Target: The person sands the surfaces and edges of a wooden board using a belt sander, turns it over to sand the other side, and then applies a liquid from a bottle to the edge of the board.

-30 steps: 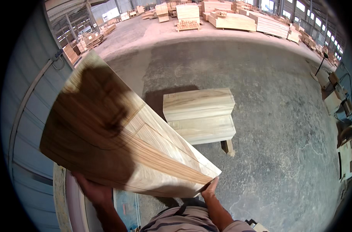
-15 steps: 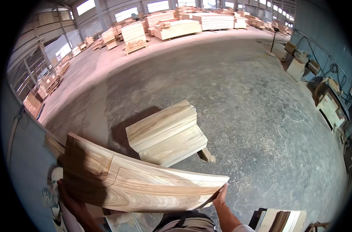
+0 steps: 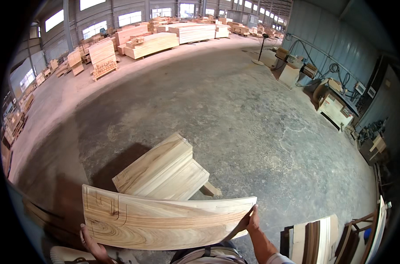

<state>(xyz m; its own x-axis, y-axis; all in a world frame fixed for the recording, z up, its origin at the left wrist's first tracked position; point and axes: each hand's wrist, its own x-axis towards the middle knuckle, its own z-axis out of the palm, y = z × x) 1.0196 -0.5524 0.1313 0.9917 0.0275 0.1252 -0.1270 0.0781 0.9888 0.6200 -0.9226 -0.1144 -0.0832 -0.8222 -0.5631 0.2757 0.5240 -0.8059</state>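
Across my front I hold a long, wide wooden panel [image 3: 164,220] with striped grain and a carved line pattern near its left end. My left hand [image 3: 92,243] grips its lower left edge, and its fingertips show at the panel's end. At the right end my right hand [image 3: 253,220] is closed round the edge, thumb toward the upper corner. Just beyond the panel, a stack of similar pale wooden panels [image 3: 158,169] lies at a slant, its near part hidden behind the piece I hold. A short wood block [image 3: 210,189] sticks out from under the stack.
More boards [image 3: 312,240] stand in a bundle at the lower right, beside a wooden rack [image 3: 356,233]. Along the right wall is a machine with a pale cabinet [image 3: 336,110]. Lumber stacks [image 3: 151,44] line the far side. A thin black stand [image 3: 262,48] rises from the concrete floor.
My view has turned to the right. The panel's left end has swung lower and nearer, out of the shadow, so its carved lines show more clearly. Both hands keep their hold.
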